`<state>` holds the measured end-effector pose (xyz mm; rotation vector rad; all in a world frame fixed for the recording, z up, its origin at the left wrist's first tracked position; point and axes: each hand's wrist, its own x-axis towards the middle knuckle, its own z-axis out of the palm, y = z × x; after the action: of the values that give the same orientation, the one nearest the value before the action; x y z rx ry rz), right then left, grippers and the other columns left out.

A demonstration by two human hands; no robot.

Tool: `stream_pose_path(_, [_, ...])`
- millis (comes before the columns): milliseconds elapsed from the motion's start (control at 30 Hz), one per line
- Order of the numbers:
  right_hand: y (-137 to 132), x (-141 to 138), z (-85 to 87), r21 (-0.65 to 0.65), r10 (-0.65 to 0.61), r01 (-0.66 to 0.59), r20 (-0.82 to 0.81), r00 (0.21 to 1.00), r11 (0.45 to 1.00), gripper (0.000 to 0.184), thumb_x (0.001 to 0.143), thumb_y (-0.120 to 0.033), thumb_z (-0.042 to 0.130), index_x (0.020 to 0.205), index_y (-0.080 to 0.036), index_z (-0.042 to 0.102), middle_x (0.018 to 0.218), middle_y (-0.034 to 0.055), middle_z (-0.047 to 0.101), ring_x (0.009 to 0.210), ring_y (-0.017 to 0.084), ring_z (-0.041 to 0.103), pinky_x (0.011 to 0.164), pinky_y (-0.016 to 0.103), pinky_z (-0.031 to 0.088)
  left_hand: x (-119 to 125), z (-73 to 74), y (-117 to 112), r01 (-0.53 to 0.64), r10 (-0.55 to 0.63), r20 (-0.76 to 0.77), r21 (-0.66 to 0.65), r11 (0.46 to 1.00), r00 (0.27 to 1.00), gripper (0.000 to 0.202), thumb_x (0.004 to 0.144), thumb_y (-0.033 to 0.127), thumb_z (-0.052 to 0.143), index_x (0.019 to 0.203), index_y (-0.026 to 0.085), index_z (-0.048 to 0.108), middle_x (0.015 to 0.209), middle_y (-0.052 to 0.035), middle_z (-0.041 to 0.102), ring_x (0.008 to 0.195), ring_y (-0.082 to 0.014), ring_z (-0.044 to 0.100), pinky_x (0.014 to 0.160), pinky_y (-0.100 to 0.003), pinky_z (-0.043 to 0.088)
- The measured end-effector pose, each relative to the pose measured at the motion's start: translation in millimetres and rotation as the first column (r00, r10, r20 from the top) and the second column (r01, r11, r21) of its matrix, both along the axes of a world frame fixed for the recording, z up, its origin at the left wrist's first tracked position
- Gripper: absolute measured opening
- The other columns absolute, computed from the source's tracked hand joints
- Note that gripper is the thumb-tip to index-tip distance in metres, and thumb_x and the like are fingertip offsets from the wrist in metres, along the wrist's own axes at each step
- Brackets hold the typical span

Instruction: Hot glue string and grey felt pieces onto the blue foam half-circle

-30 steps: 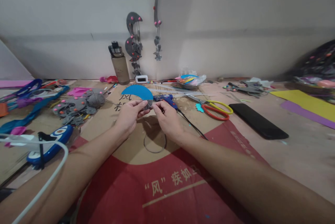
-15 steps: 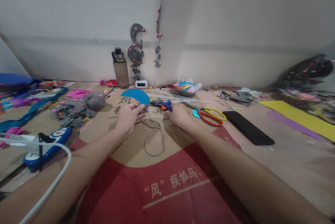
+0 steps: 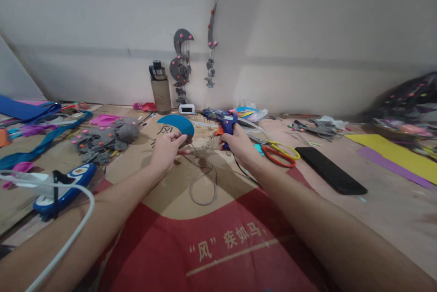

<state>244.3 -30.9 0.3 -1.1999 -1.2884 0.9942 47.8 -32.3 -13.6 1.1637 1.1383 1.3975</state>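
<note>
My left hand [image 3: 167, 148] pinches a small grey felt piece [image 3: 186, 143] just above the cardboard [image 3: 164, 192], with a thin cord [image 3: 204, 183] trailing from it in a loop. Just behind the fingers lies a blue foam crescent [image 3: 175, 125]. My right hand [image 3: 237, 143] is wrapped round the grip of a blue hot glue gun [image 3: 223, 123], lifted off the surface with its nozzle pointing left toward the felt piece. The gun's black cable runs down past my right wrist.
Orange-and-yellow scissors [image 3: 278, 152] and a black phone [image 3: 330, 169] lie right of my right hand. Grey felt cutouts [image 3: 102, 139] sit at left, a blue-and-white tool [image 3: 64, 187] nearer. A bottle [image 3: 161, 88], small clock [image 3: 186, 108] and hanging felt mobiles [image 3: 180, 62] stand at the wall.
My right hand let go of the felt piece, reached right to the glue gun lying on the cardboard, gripped it and raised it. My left hand kept hold of the felt piece.
</note>
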Motion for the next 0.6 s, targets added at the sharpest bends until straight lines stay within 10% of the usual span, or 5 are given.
stream_pose_path(267, [-20,-15,6.1,0.098,0.249,-0.241,-0.081,0.965,0.966,0.029,0.069,-0.024,0.063,0.094,-0.019,0.049,0.077,0.0,0.063,0.067,0.014,0.064,0.063,0.031,0.057,-2,9.1,1,-0.026,0.038,0.183,-0.065,0.998,0.982,0.005,0.067,0.013,0.068,0.067,0.009,0.064,0.07,-0.0065,0.066,0.059,-0.0128,0.063,0.063,-0.029,0.057])
stream_pose_path(600, [-29,-13,-0.3,0.253,0.026,-0.117,0.336,0.942,0.96,0.025,0.082,-0.035,0.053,0.101,-0.019,0.048,0.074,0.0013,0.06,0.053,0.013,0.057,0.051,0.028,0.048,-3,11.0,2,-0.077,0.092,0.176,-0.093,0.993,0.98,0.011,0.065,0.01,0.069,0.058,0.01,0.061,0.06,-0.0024,0.061,0.056,-0.0109,0.06,0.064,-0.03,0.057])
